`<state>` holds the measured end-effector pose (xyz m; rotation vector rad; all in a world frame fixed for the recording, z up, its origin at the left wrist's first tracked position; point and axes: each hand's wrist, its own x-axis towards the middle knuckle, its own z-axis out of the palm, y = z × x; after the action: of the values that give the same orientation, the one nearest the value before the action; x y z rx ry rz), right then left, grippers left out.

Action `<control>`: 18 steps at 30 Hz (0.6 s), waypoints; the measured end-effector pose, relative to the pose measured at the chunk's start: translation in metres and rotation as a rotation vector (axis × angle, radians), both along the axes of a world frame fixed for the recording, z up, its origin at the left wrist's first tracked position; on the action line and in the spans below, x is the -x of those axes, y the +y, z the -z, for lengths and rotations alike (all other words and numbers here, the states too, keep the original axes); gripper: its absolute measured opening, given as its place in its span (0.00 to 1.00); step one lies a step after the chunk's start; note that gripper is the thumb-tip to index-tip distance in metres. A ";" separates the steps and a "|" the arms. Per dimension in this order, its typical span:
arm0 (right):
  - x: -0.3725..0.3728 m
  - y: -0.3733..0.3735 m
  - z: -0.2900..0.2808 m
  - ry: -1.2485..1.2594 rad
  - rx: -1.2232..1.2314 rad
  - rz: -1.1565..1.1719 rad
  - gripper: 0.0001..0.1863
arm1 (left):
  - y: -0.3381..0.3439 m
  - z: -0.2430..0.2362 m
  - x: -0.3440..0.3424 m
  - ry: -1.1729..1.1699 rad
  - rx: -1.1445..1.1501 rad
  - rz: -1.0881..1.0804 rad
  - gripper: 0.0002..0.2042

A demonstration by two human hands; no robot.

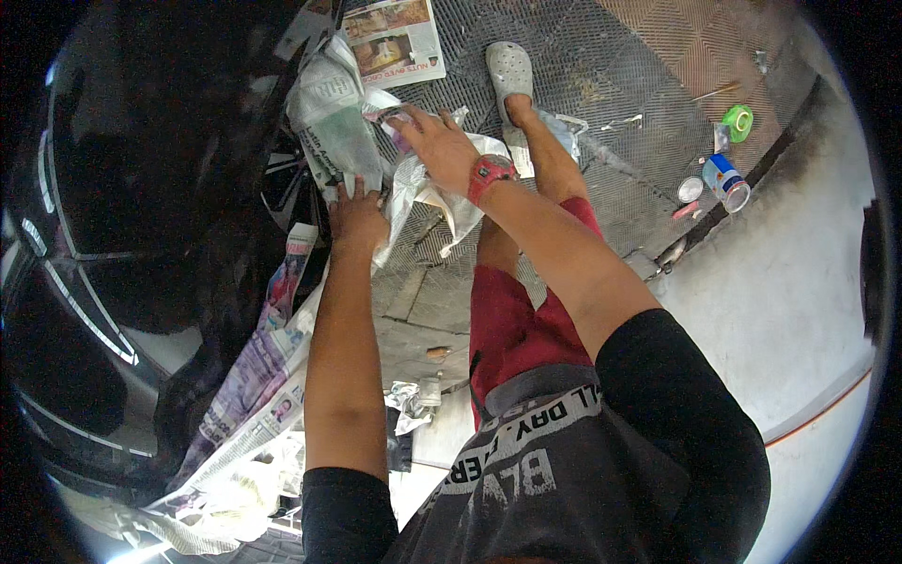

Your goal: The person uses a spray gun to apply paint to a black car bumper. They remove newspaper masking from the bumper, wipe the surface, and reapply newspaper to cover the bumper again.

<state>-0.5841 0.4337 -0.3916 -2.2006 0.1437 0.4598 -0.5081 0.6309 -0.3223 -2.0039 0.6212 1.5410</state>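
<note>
My left hand (359, 224) is at the dark wheel of a glossy black car, fingertips on the lower edge of a bunched newspaper sheet (327, 103) and seemingly gripping it; the thumb is mostly hidden. To its right, my right hand (438, 148), with a red watch (490, 173) on the wrist, has its fingers over a crumpled part of the newspaper. Loose paper (406, 193) hangs below that hand. More newspaper (246, 376) runs along the car's side toward the lower left.
The black car (122, 310) fills the left side; its wheel (282, 179) shows beside the paper. A flat newspaper page (399, 47) lies on the ribbed floor. At the right lie a blue can (722, 177), a green tape roll (738, 122) and a round lid (690, 190), near a pale wall (780, 282).
</note>
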 end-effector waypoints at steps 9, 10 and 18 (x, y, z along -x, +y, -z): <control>-0.035 -0.002 0.057 0.097 0.193 -0.557 0.33 | 0.007 0.070 0.030 0.086 0.394 -0.274 0.31; -0.036 -0.002 0.062 0.143 0.157 -0.526 0.34 | 0.007 0.075 0.032 0.110 0.357 -0.311 0.31; -0.046 -0.036 0.146 0.394 0.060 -0.486 0.25 | -0.034 0.137 0.010 -0.240 0.534 -1.028 0.23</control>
<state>-0.5380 0.3972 -0.5378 -2.1724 -0.1758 1.1707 -0.5177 0.5972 -0.4597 -3.1484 -0.2022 1.6889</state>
